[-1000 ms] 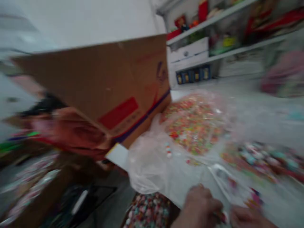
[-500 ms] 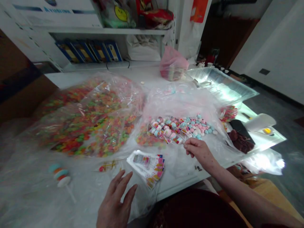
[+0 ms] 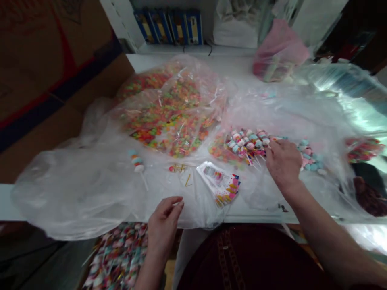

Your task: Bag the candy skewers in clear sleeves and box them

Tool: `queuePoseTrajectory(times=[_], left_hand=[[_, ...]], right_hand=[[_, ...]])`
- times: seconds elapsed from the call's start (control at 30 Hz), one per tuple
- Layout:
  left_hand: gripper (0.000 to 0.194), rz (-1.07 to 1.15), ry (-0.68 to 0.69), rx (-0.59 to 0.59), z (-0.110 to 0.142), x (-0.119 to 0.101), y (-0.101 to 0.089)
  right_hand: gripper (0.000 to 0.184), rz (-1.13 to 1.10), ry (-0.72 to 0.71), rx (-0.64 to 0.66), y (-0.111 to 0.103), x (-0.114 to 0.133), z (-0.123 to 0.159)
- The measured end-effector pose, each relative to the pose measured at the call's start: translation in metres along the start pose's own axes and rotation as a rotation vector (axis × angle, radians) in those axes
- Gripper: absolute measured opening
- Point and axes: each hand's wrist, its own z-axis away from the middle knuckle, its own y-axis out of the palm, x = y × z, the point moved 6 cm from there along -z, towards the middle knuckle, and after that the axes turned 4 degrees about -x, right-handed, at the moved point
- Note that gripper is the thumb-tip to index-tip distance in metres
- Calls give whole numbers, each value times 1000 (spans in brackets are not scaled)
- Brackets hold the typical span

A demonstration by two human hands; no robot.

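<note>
My right hand (image 3: pixel 282 163) reaches into a clear bag holding a pile of pastel marshmallow lollipops (image 3: pixel 248 143), fingers curled among the sticks; what it grips is hidden. My left hand (image 3: pixel 165 221) rests at the near table edge on clear plastic (image 3: pixel 90 189), fingertips pinched together on something thin. A single marshmallow lollipop (image 3: pixel 136 162) lies on the plastic to the left. A stack of small printed bags (image 3: pixel 220 186) and some gold twist ties (image 3: pixel 181 169) lie between my hands.
A large clear bag of small multicoloured candy (image 3: pixel 169 108) fills the table's middle. A cardboard box (image 3: pixel 45 80) stands at left. A pink bag (image 3: pixel 278 52) sits at the back, shelves with blue boxes (image 3: pixel 169 26) behind. More lollipops (image 3: pixel 117 257) lie below the table.
The view has dropped and swung left. My right hand moved deeper into the lollipop pile. My left hand, spread flat before, has drawn back to the table edge and pinched its fingers.
</note>
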Motion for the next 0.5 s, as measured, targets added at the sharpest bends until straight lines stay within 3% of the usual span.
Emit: queuePoseTrajectory(times=[0.07,0.17,0.23,0.3,0.4,0.5], left_hand=[[35,29,-81,-37,-2,16,-8],[36,127,-165,-31,-4,30,-9],[36,193,-193,-13,-4,30,-7],[35,242,-203,-4,-4,29,-8],[33,275,-220,0,0,31,-14],[32,287,-253,0,5,39,-19]], right_hand=[[24,-213,-77,-1,-6,30,16],[21,-541,-279,251,-1,101,45],[18,-590,-442,426,3,151,63],[18,-539,-558,487,5,185,72],[17,-380,-544,442,9,196,69],[14,-215,-366,383,19,169,61]])
